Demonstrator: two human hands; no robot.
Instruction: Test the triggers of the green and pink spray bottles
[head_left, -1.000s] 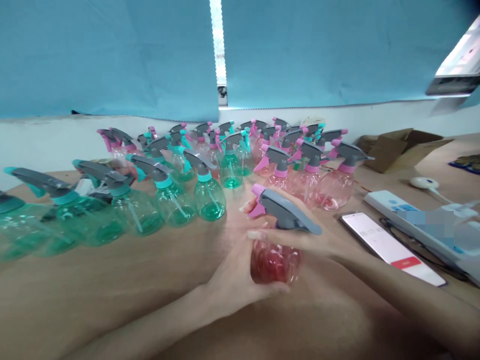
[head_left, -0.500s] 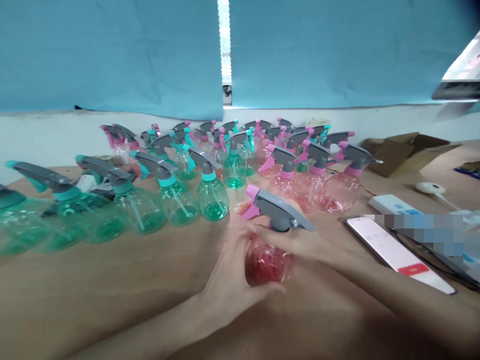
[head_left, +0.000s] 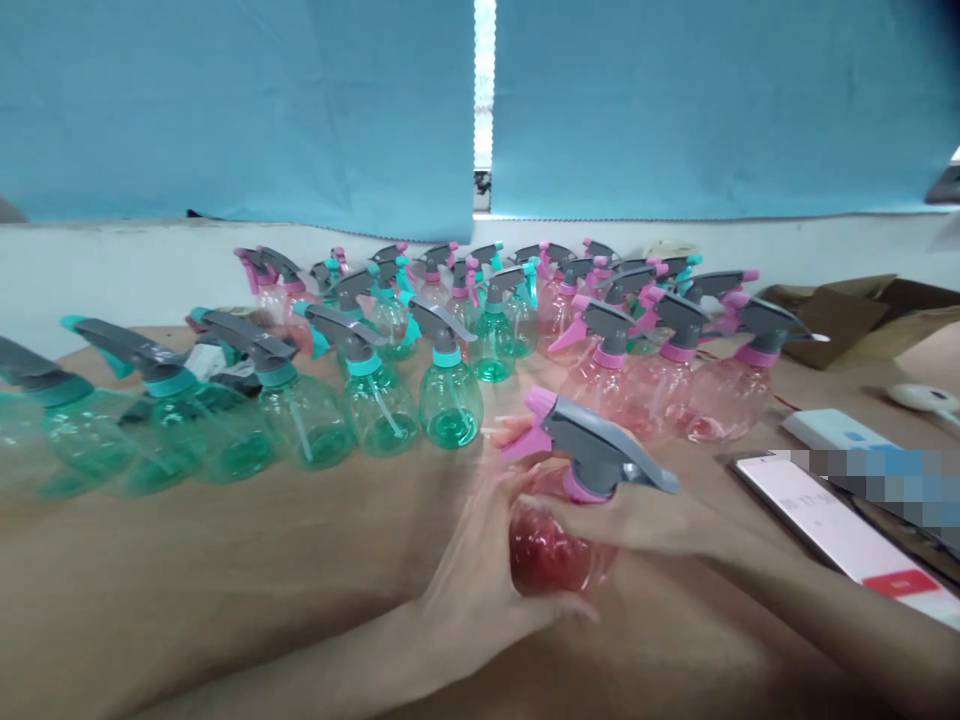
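Observation:
A pink spray bottle (head_left: 551, 550) with a grey and pink trigger head (head_left: 600, 440) stands between my hands on the table. My left hand (head_left: 487, 560) is wrapped round the left side of its round body, the thumb low across the front. From the right, my right hand (head_left: 622, 520) closes round the upper body just under the pink collar (head_left: 589, 488); its far fingers are partly hidden behind the trigger head. The nozzle end points to the left. Just beyond my left hand is a green spray bottle (head_left: 451, 400) with a turquoise collar.
Several green spray bottles (head_left: 307, 420) line the left, and pink ones (head_left: 724, 395) stand at the right, with mixed rows behind. On the right lie a phone (head_left: 847, 530), a white power strip (head_left: 832, 428) and an open cardboard box (head_left: 840, 320). Blue cloth (head_left: 225, 110) hangs behind the wooden table (head_left: 285, 560).
The view has turned left, so everything sits further right. The held bottle's pink collar now shows below the trigger head, where my right hand covered it before. Both hands stay on the bottle.

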